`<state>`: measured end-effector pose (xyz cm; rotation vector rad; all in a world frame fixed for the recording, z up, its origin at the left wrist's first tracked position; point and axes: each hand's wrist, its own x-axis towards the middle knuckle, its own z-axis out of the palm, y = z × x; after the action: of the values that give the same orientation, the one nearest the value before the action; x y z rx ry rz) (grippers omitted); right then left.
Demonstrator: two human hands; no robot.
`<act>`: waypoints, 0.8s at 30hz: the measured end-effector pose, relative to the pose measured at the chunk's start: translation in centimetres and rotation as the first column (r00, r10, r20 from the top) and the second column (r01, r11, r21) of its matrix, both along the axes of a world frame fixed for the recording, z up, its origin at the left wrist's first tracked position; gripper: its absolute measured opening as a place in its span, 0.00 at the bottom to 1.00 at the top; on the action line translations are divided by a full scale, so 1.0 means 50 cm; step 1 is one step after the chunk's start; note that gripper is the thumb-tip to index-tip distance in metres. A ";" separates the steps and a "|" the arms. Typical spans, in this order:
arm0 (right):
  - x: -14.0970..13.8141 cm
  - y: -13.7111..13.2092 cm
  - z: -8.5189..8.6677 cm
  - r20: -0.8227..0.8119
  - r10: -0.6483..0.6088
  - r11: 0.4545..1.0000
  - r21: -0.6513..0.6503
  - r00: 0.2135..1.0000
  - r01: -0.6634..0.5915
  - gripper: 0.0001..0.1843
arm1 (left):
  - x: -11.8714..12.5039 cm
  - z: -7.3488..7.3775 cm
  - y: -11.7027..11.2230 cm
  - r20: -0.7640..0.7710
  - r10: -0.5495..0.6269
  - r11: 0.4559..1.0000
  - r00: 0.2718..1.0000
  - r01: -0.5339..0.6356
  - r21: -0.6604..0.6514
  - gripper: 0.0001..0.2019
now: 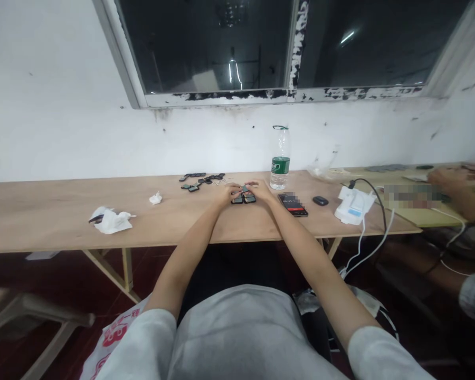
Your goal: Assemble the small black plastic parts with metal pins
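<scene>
Both my hands are together over the wooden table (170, 214), in front of the water bottle. The fingers of my left hand (230, 193) are closed at the left side of a small dark rectangular piece (244, 189) with a grey-green face. From the other side, my right hand (260, 190) closes its fingers on the same piece. Just below lie two similar dark-edged pieces, a left one (237, 200) and a right one (249, 198). The fingertips are small and partly hidden. Behind my left hand, several more dark pieces (193, 186) lie loosely grouped.
A water bottle (280, 164) stands near the wall. To the right are a phone (293, 205), a small black object (320, 200) and a white power strip (354, 205) with cables. Crumpled tissues (114, 220) lie left. Another person's hands (451, 182) are at far right.
</scene>
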<state>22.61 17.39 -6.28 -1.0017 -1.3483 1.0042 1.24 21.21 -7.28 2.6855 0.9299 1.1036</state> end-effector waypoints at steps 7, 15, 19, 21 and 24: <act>0.007 0.004 0.000 0.028 0.019 0.999 0.038 0.999 -0.020 0.06 | 0.001 0.001 0.000 0.011 -0.024 1.000 1.000 0.024 0.000 0.07; 0.007 0.004 0.002 -0.008 0.013 1.000 0.012 1.000 -0.012 0.04 | 0.005 0.006 -0.012 0.003 -0.040 0.999 0.999 0.040 0.033 0.10; 0.005 0.007 -0.001 -0.019 0.014 1.000 0.003 1.000 -0.014 0.04 | 0.005 0.006 -0.011 0.030 -0.019 0.999 0.999 0.018 0.027 0.10; 0.005 0.008 -0.001 -0.037 0.016 1.000 -0.009 0.999 -0.016 0.04 | 0.006 0.006 -0.009 0.033 -0.008 1.000 0.999 0.008 0.005 0.10; 0.005 0.010 -0.001 -0.061 0.029 0.999 -0.019 0.998 -0.030 0.04 | 0.007 0.004 -0.008 0.038 -0.019 0.999 0.999 0.021 -0.047 0.08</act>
<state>22.88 17.88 -6.35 -0.9607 -1.3086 1.0642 1.57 20.79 -7.08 2.6216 0.9096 1.1090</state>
